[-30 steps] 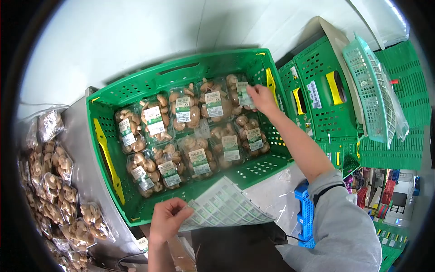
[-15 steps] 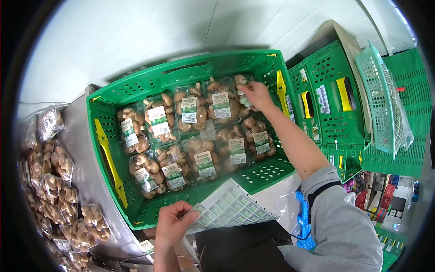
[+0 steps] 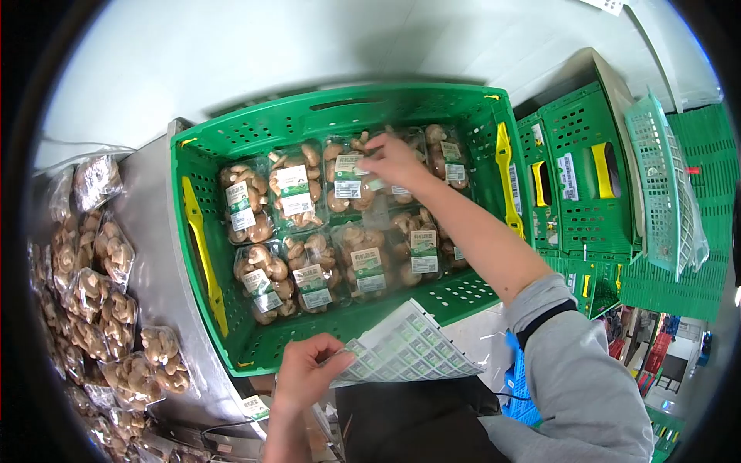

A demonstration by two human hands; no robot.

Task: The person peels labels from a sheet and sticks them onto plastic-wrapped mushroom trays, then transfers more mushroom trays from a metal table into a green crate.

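— Steel counter (image 3: 154,255), frame centre: green crate (image 3: 255,139), nine mushroom packs (image 3: 297,189), bare strip along its lower edge.
— Hands?
— Right hand (image 3: 395,158) fingers rest flat on an upper-row pack; left hand (image 3: 305,374) pinches one label sheet (image 3: 405,351), lower centre.

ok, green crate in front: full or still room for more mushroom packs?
Nearly full. The green crate holds two rows of mushroom packs; only a bare strip of floor shows along the near wall.

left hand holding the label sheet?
Yes, the left hand pinches the near corner of the label sheet, just outside the green crate.
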